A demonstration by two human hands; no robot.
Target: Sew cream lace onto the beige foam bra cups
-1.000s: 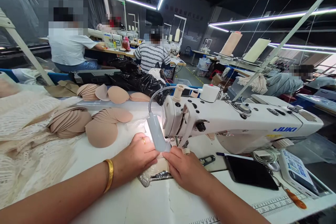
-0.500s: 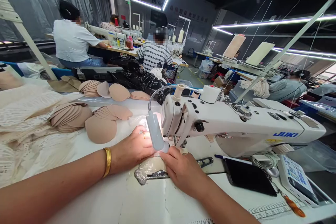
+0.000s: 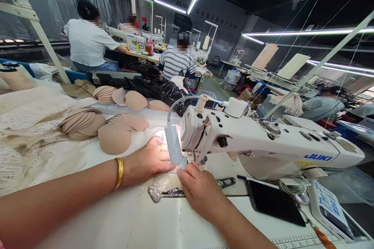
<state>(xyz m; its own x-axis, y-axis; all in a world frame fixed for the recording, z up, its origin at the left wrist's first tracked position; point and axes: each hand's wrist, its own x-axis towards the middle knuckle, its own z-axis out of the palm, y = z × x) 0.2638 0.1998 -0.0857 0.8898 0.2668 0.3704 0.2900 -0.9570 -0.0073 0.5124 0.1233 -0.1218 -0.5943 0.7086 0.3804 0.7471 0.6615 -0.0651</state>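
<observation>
Holding a beige fabric piece [image 3: 165, 182] under the needle of the Juki sewing machine [image 3: 263, 144]; left hand [image 3: 147, 161] and right hand [image 3: 201, 190] rest palm-down on it, unclenched, close together; seam apparently mid-run; many beige bra cups [image 3: 113, 140] lie stacked nearby, seemingly unsewn.

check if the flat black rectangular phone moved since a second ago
No: the flat black phone lies in the same spot beside the white sewing machine.
</observation>
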